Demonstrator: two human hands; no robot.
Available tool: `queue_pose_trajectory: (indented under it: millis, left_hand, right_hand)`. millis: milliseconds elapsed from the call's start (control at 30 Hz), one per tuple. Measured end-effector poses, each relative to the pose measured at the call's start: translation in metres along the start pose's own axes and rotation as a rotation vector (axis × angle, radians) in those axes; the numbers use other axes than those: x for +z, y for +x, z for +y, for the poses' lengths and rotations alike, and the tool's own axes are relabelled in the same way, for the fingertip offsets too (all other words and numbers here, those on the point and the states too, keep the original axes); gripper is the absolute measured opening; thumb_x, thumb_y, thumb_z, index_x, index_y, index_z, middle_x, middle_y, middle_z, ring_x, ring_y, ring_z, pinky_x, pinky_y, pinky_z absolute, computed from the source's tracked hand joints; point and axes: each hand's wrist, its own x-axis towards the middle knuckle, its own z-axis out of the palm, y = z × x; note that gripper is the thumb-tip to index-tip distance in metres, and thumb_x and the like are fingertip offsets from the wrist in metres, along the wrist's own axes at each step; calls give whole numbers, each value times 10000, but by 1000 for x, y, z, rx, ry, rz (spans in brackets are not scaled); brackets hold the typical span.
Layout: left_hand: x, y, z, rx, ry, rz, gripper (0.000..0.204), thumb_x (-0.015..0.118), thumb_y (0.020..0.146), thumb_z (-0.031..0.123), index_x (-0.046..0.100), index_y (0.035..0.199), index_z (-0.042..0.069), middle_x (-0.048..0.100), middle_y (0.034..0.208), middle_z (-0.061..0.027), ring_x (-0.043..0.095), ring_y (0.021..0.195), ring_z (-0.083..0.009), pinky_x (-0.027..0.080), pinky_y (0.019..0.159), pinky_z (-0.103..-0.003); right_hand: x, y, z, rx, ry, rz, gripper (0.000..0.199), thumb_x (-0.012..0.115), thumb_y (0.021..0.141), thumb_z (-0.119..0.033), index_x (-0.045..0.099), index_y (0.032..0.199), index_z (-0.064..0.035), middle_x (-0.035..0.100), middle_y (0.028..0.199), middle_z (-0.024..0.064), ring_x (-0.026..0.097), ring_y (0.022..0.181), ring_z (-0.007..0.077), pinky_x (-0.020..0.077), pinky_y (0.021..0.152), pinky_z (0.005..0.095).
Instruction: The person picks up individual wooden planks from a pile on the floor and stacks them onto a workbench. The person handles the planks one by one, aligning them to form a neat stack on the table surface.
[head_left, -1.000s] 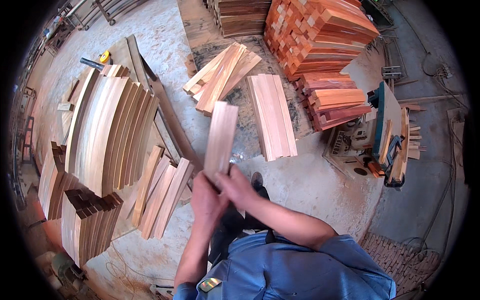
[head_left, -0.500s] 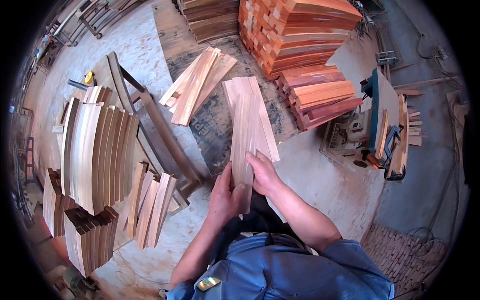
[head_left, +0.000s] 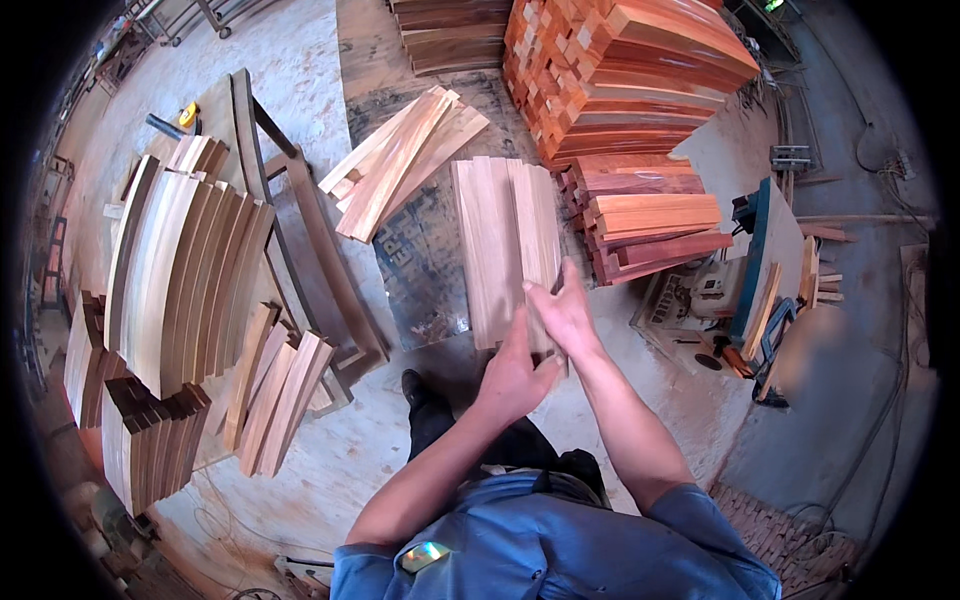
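A pale wooden board [head_left: 538, 225] lies lengthwise over the right part of another pale board or boards [head_left: 487, 250], their far ends nearly level. Both my hands are closed on the upper board. My left hand [head_left: 515, 375] grips it by its near end, fingers pointing away from me. My right hand [head_left: 563, 315] holds its right edge a little farther up, thumb on top and fingers along the side. The undersides of the boards are hidden, as are some fingertips.
Loose pale boards [head_left: 400, 160] lie crossed to the far left. Reddish blocks [head_left: 660, 215] and a tall reddish stack [head_left: 620, 90] stand at the far right. Curved boards [head_left: 185, 280] rest upright on a bench [head_left: 310, 240] at left. A green-edged machine [head_left: 765, 265] stands right.
The upper board has shifted right, from lying slantwise across the other to lying alongside its right part. My hands moved right with it, the right one now along its edge.
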Motion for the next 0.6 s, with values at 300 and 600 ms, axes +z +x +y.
queue_pose_trajectory:
  millis: [300,600]
  left_hand:
    - [-90,-89,-75,-137,71,296,564,649,925,120,448,1439,8,688,1067,-155,685,969,-252,547,857,-360]
    - [-179,-194,-124,-203,499,655,459,697,849,106,572,1281,17,657,1130,-205,636,1045,-382,526,884,-448]
  right_hand:
    - [23,31,-43,118,-404,-113,807,686,868,-378,368,1457,73,505,1390,335,516,1300,417,410,1100,454]
    - [30,32,-65,116,-707,-182,865,626,885,-521,294,1510,-23,466,1423,324,499,1301,446,425,1071,494]
